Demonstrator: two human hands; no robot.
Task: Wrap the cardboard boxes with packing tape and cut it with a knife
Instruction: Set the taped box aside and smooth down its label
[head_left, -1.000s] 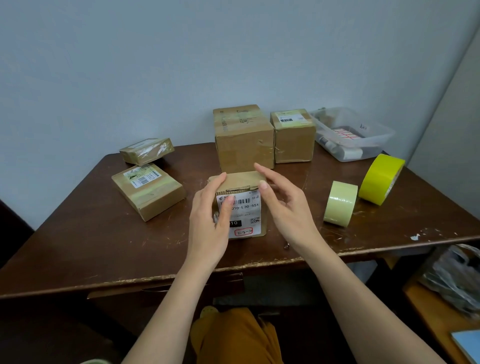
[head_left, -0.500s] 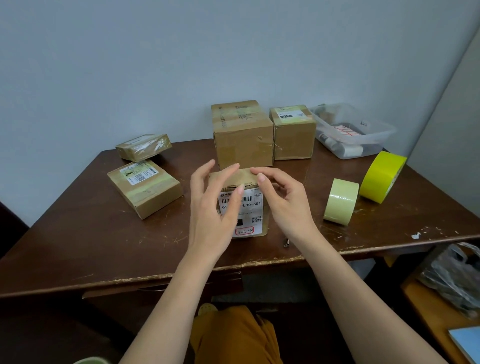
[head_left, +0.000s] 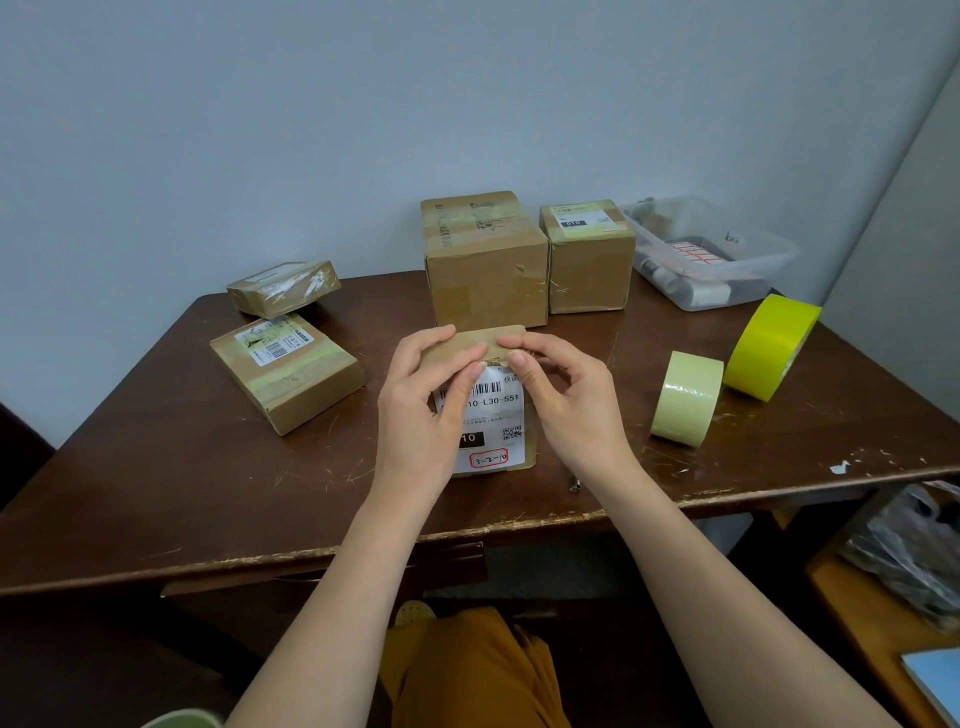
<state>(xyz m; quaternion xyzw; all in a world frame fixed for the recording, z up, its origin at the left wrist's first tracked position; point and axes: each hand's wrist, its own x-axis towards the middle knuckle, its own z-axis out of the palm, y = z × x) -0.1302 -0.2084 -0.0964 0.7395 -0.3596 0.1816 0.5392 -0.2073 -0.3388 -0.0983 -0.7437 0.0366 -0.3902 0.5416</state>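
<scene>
While both hands work top flap of small box (head_left: 485, 415) near front edge of tabletop (head_left: 156, 467): left hand (head_left: 423, 410) grip curled round flap's left side, thumb on label; right hand (head_left: 563, 400) grip pinching flap at middle seam. Five boxes total: two at left edge, two at back edge, one in hands. Two tape rolls toward right edge: pale roll (head_left: 685, 397), yellow roll (head_left: 771, 345). One clear bin (head_left: 717, 254) at back right corner.

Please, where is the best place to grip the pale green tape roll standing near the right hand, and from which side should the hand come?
Probably from above: the pale green tape roll stands on its edge on the table, so thumb and fingers can pinch its two flat sides across the top. The right hand is nearest. The bright yellow roll stands close on its far right, so a sideways approach looks more cramped.
</scene>
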